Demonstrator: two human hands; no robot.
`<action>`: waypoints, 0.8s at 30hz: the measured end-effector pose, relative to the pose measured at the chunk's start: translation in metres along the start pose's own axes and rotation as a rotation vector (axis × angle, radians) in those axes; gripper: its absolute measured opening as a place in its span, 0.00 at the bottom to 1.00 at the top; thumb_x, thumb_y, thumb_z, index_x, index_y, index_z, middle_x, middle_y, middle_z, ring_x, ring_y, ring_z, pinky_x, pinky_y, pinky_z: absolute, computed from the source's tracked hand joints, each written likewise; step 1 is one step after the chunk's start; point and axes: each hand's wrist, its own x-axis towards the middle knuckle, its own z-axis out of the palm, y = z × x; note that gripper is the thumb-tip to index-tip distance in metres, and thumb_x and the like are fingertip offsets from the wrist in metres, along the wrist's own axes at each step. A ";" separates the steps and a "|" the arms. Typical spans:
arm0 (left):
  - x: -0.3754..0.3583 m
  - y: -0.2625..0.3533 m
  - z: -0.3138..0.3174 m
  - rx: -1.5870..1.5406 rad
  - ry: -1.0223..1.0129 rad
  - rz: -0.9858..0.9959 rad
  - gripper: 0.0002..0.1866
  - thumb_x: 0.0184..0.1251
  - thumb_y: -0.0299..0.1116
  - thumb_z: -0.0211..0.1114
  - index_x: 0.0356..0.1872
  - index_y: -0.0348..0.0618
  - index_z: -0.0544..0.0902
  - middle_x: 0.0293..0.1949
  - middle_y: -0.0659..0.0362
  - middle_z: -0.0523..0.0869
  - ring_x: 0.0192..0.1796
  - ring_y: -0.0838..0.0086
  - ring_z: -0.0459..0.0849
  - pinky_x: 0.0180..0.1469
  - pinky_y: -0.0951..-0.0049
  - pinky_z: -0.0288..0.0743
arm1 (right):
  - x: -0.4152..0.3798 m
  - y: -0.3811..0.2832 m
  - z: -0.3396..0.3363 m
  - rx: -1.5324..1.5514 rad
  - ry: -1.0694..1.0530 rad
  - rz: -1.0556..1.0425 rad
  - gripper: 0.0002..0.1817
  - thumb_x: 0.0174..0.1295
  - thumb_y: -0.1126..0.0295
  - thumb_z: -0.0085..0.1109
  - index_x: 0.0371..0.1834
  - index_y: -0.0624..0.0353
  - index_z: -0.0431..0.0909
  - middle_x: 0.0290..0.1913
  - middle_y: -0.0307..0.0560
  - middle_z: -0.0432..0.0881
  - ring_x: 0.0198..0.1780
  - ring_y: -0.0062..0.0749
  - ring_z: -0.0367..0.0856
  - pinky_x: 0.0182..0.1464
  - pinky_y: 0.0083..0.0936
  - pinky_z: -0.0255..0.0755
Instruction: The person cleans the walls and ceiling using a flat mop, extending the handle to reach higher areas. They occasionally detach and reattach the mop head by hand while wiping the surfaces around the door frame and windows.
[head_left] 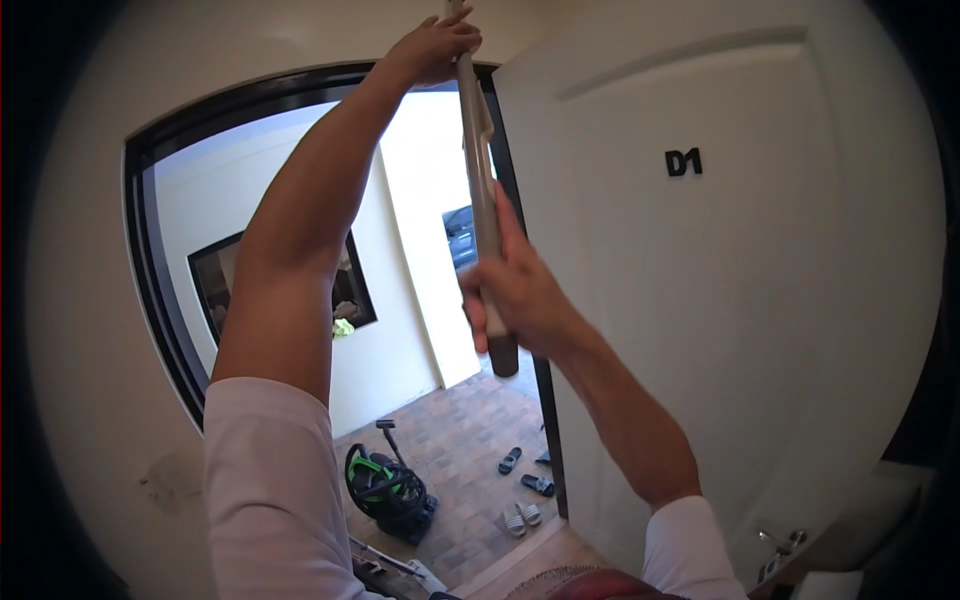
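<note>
A long grey-beige pole [480, 190] runs up past the top of the head view, its dark end cap at the bottom near the door edge. My left hand [435, 45] is raised high and closed around the pole's upper part. My right hand [515, 290] grips the pole's lower part just above the cap. Both arms wear white short sleeves. The pole's upper end is out of view.
A white door [720, 300] marked "D1" stands open on the right, its handle [780, 543] low down. Through the dark-framed doorway, a black and green vacuum cleaner [388, 490] and several sandals [527, 485] lie on a brick-tiled floor.
</note>
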 end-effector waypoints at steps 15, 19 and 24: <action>-0.158 0.212 -0.058 -0.401 -0.206 0.144 0.18 0.76 0.51 0.64 0.39 0.45 0.81 0.51 0.54 0.87 0.71 0.59 0.77 0.82 0.50 0.59 | -0.242 0.141 0.100 0.018 0.241 0.404 0.53 0.67 0.82 0.44 0.86 0.42 0.19 0.34 0.52 0.79 0.19 0.28 0.76 0.20 0.29 0.75; -0.154 0.249 -0.075 -0.504 -0.279 0.271 0.17 0.72 0.50 0.67 0.37 0.47 0.82 0.40 0.58 0.84 0.59 0.62 0.83 0.80 0.55 0.65 | -0.301 0.148 0.096 0.004 0.305 0.518 0.52 0.67 0.80 0.47 0.86 0.45 0.22 0.32 0.48 0.77 0.20 0.26 0.76 0.20 0.29 0.73; -0.147 0.283 -0.078 -0.590 -0.344 0.380 0.16 0.67 0.49 0.72 0.35 0.47 0.82 0.36 0.61 0.83 0.49 0.65 0.83 0.69 0.61 0.75 | -0.373 0.163 0.088 -0.234 0.327 0.592 0.52 0.66 0.76 0.51 0.87 0.47 0.26 0.41 0.64 0.83 0.25 0.50 0.84 0.32 0.43 0.80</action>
